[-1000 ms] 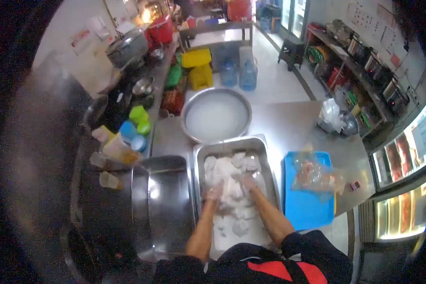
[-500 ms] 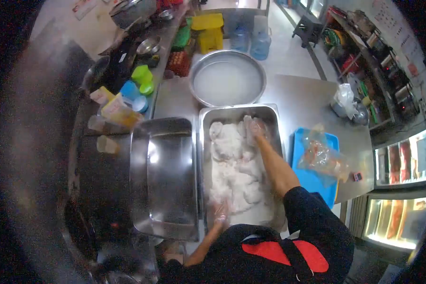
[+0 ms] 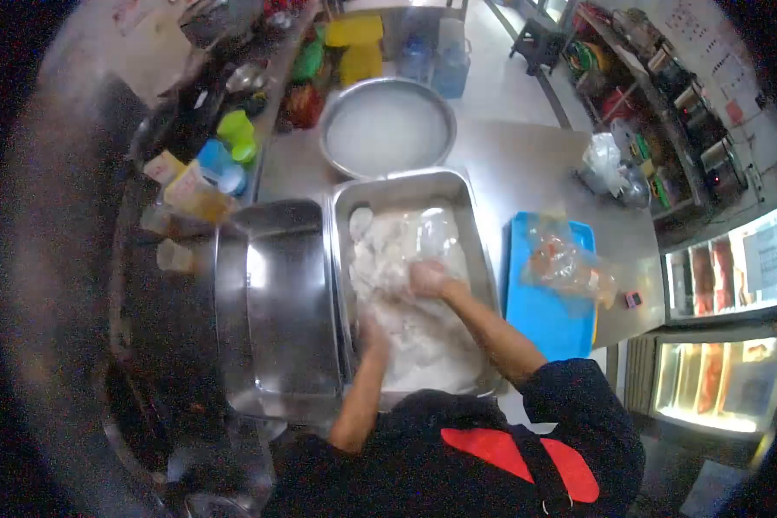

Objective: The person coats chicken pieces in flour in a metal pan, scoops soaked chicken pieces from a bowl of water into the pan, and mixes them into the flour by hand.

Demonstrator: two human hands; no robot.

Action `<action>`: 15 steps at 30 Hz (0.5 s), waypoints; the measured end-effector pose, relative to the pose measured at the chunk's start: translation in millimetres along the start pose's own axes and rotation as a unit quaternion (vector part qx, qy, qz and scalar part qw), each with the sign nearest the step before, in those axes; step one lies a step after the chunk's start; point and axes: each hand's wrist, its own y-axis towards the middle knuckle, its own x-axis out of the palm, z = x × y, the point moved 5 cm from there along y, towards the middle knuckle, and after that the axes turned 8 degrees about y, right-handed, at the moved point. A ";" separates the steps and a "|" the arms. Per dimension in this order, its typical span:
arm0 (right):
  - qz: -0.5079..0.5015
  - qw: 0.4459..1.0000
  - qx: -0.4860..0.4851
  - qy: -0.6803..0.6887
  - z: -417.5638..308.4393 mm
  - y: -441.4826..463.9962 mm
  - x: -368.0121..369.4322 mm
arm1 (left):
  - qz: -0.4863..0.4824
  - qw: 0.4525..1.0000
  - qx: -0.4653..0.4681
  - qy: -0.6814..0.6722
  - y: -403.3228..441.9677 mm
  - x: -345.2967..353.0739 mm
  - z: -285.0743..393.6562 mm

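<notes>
White powder-coated pieces (image 3: 384, 246) lie in a deep steel pan (image 3: 483, 259) in front of me, with loose white powder around them. My right hand (image 3: 429, 280) is at the middle of the pan, touching the coated pieces; motion blurs its fingers. Lower down, near the pan's left wall, my left hand (image 3: 372, 337) is in the powder, also smeared by motion. Whether either hand grips a piece cannot be made out.
An empty steel pan (image 3: 289, 311) adjoins on the left. Beyond is a round basin (image 3: 388, 129) of cloudy liquid. A blue tray (image 3: 548, 302) with plastic bags (image 3: 565, 259) sits at right. Cups and containers (image 3: 200, 197) stand at left.
My right hand has come back from the pan's far right part toward its middle. My left hand has moved up from the near left corner. The view has shifted, and the coated pieces are disturbed.
</notes>
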 end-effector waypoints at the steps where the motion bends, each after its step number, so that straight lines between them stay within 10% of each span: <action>1: -0.024 0.999 0.029 -0.029 -5.0 -12.9 13.4 | 0.053 0.998 0.024 0.034 -8.4 3.2 12.3; 5: 0.138 0.989 -0.022 -0.039 -3.5 -42.8 106.4 | 0.087 0.987 -0.031 0.133 -45.0 58.4 105.3; 7: 0.269 0.960 -0.071 -0.025 8.8 -54.5 157.4 | 0.000 0.962 0.135 0.237 -20.0 63.5 105.4; 10: 0.343 0.938 0.002 0.045 20.6 -76.7 153.2 | -0.035 0.778 0.455 0.431 6.3 69.4 98.9; 15: 0.323 0.925 0.069 0.185 70.6 -61.0 159.1 | -0.050 0.874 0.207 0.436 25.0 41.2 64.1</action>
